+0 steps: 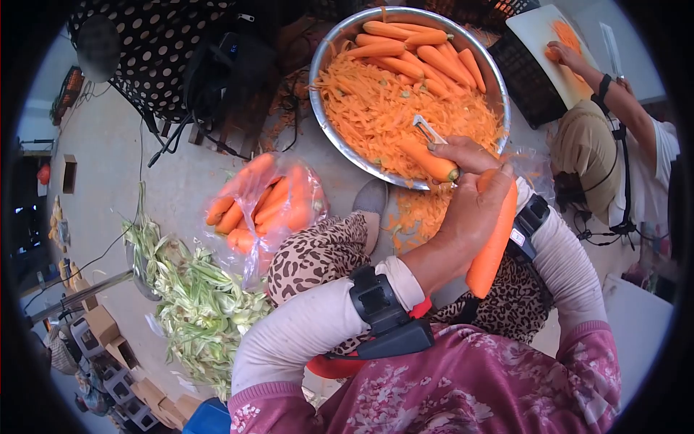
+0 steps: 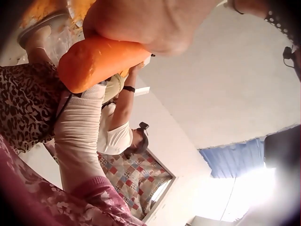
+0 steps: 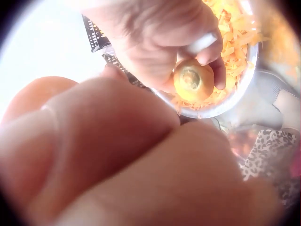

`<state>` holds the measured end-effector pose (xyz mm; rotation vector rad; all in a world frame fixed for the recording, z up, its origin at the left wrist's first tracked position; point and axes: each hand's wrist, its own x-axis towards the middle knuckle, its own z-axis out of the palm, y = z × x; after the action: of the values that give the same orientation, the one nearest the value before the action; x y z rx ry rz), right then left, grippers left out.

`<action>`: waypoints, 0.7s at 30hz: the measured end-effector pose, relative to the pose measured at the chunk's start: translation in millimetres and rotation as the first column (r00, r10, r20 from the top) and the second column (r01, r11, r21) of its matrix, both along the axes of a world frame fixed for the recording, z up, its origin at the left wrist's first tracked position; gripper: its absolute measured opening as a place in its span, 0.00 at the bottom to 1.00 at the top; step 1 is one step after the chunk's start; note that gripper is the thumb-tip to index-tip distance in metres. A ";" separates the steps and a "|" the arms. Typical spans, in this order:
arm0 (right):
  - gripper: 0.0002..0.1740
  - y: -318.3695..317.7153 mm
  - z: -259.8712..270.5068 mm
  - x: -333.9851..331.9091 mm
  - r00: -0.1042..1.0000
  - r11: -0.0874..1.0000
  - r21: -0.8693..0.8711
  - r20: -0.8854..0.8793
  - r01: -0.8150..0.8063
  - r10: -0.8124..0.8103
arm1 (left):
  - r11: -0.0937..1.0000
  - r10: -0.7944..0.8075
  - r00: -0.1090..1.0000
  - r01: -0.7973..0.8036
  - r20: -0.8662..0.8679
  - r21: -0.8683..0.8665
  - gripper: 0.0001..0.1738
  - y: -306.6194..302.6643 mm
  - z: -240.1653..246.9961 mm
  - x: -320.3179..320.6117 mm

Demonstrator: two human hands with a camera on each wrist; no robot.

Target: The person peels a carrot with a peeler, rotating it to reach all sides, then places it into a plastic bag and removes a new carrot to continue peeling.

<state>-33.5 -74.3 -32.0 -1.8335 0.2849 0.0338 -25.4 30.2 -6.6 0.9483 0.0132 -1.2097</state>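
My left hand grips a large orange carrot, the thumb lying along its upper end. In the left wrist view this carrot slants beneath the hand. My right hand holds a peeler together with a second carrot, over the near rim of a metal basin. That carrot's stem end faces the right wrist camera, below the right hand's fingers. Orange shavings fill much of the basin, with several whole carrots at its far side.
A clear plastic bag of carrots sits on the floor, left of the knees. Below it lies a heap of pale green husks. Another person works at a white board on the right. Cardboard boxes stand at lower left.
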 end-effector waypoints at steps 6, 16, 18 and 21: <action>0.18 -10.6 -6.9 7.5 0.965 0.896 0.371 -0.186 0.245 -0.186 | 0.996 0.089 0.991 -0.091 0.098 0.018 0.32 -5.3 1.3 2.0; 0.19 -82.4 -54.5 35.3 0.800 0.719 0.492 -0.582 0.490 -0.147 | 0.992 0.039 0.997 -0.047 0.068 0.114 0.31 -2.4 10.8 6.7; 0.19 -89.7 -57.4 36.2 0.774 0.594 0.501 -0.477 0.629 -0.417 | 0.991 -0.007 0.999 0.002 0.032 0.133 0.32 -0.2 12.7 10.3; 0.16 -125.7 -65.5 34.6 0.751 0.531 0.538 -0.381 0.655 -0.540 | 0.986 0.024 0.994 -0.041 0.104 0.162 0.31 -2.9 11.8 9.1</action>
<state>1.1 -199.9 -97.6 -0.9490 0.9132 -0.1819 -16.4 27.3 5.2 1.1485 0.0479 -1.1416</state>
